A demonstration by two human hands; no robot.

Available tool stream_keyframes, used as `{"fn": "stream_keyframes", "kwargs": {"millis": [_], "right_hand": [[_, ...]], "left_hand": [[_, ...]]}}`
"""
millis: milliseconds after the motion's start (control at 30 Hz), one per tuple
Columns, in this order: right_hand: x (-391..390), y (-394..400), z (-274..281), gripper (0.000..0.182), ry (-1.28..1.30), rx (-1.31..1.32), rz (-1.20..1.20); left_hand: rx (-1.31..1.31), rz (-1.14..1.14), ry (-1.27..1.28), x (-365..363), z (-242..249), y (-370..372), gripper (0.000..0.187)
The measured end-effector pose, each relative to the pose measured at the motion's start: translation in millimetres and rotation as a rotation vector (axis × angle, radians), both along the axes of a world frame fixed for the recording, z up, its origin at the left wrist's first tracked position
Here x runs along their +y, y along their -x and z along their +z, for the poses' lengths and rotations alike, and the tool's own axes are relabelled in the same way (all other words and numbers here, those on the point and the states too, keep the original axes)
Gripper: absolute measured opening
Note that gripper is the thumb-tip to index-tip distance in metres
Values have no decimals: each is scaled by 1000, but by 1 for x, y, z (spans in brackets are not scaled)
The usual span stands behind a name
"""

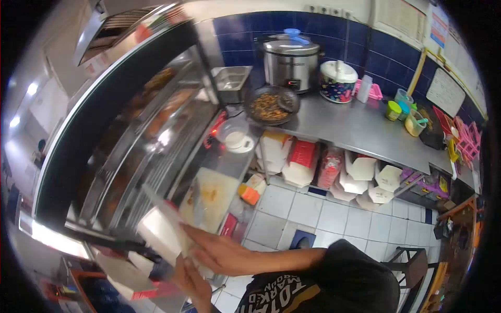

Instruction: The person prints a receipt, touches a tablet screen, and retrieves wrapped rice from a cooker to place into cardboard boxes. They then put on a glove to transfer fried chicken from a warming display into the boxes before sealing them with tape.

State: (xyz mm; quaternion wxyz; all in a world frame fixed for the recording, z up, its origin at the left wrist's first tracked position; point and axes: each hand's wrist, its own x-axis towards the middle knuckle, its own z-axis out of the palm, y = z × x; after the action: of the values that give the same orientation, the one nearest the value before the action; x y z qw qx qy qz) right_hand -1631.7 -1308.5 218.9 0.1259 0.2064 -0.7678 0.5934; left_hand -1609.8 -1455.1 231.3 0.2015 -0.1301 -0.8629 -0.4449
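Note:
A white paper food box (160, 233), part-folded and blurred, is held up in front of the glass food warmer (151, 135). My right hand (222, 251) grips its near side, the forearm reaching across from the black sleeve. Below it, my left hand (192, 281) has its fingers closed around the lower edge of the same box. A thin flap sticks up from the top of the box. Just beyond my right hand lies a stained white cutting board (211, 193). The fingers behind the box are hidden.
A dark pan of food (271, 106) stands on the steel counter (334, 125) near a large rice cooker (291, 62). Stacked white boxes (360, 180) sit on the shelf underneath. Behind the cutting board is a white cup (238, 141). A dark stool (412, 266) stands on the tiled floor.

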Motion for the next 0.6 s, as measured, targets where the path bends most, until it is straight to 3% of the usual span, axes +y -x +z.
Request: {"fn": "stream_keyframes", "kwargs": {"millis": [67,133,233,467,533,600], "right_hand": [[66,-6,-9,67,-61,-72,-101],[124,-15,-17,70,-424,-135,-441],[215,-23,-39,69,-635,-268,-644],[395,-24,-45,48,-904,-308,-1011],[423,-9,-54,40,-805,-306,-975],[442,12,-65,32,-825,-343,-1005]], "left_hand": [[-66,-81,34,69,-21,19,29],[-59,-184,39,137,-29,29,28],[-79,-392,-29,232,-32,51,26],[-378,-738,-455,380,-45,120,29],[-455,-812,-405,422,-53,134,26],[-368,-914,-203,459,-43,144,26]]}}
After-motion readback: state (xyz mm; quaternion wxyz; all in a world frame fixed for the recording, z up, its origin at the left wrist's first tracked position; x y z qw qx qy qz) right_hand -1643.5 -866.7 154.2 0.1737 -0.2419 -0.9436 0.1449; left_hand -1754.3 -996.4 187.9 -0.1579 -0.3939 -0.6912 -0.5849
